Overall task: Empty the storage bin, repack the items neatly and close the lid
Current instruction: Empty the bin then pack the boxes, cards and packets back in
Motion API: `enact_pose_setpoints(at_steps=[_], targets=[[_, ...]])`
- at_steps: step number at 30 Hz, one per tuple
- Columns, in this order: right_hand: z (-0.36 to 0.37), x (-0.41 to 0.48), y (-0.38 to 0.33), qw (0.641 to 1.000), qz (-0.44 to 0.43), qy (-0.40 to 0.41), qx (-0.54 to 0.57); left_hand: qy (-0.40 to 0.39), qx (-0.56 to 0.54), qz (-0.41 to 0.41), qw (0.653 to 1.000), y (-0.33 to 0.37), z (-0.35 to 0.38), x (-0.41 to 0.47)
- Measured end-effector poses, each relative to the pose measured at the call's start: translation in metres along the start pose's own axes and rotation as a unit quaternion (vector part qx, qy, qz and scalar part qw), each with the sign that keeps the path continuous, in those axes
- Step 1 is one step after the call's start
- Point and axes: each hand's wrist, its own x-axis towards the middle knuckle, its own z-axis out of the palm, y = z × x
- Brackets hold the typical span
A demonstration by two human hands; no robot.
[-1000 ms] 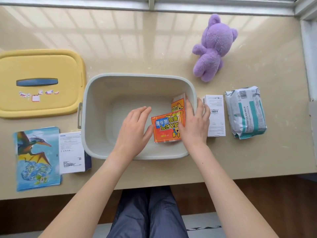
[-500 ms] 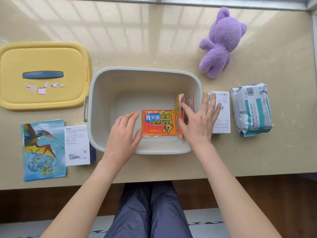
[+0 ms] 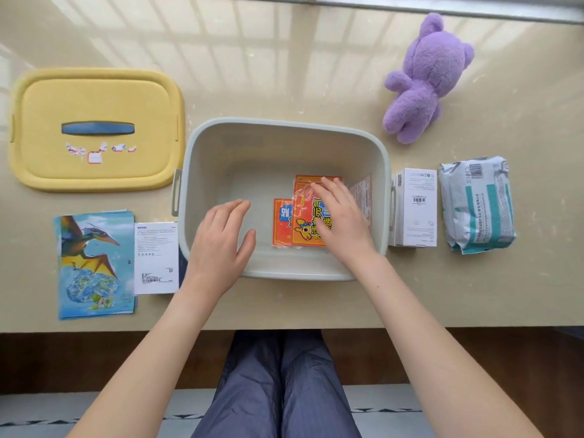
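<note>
Grey bin (image 3: pixel 284 137) sat mid-table, lid off. Yellow lid (image 3: pixel 94 128) lay flat at the bin's 9–10 o'clock, blue handle up. Both hands were inside the bin.

Right hand (image 3: pixel 343 222) lay flat, fingers spread, on top of the orange packets (image 3: pixel 303 216) on the bin floor toward 3 o'clock; pressing, not gripping. One packet overlapped another that stuck out at its 9 o'clock. A third packet (image 3: pixel 361 197) leaned on the bin's 3 o'clock wall, just past the right fingertips.

Left hand (image 3: pixel 221 245) was relaxed and empty, over the 7 o'clock part of the bin, apart from the packets, which were at its 3 o'clock.

Outside the bin: dinosaur booklet (image 3: pixel 94 263) and white box (image 3: pixel 156 257) at 8 o'clock; second white box (image 3: pixel 415 207) touching the 3 o'clock wall; sealed pouch (image 3: pixel 477 203) beyond it; purple plush bear (image 3: pixel 423 77) at 1–2 o'clock.
</note>
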Motion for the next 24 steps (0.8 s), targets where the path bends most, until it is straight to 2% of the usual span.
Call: enact_pose_setpoints(at_steps=[4, 11, 21, 24], targets=[[0.009, 0.032, 0.006, 0.997, 0.012, -0.074, -0.025, 0.034, 0.012, 0.008, 0.999, -0.014, -0.003, -0.002], [0.027, 0.066, 0.031, 0.970, 0.020, -0.148, -0.194, 0.049, 0.025, 0.017, 0.998, -0.022, 0.001, -0.004], [0.041, 0.053, 0.009, 0.952, 0.112, -0.081, -0.274, 0.058, 0.039, 0.019, 0.997, -0.022, 0.001, -0.005], [0.046, 0.043, 0.001, 0.955, 0.156, -0.079, -0.241, 0.059, 0.043, 0.018, 0.997, -0.022, 0.000, -0.005]])
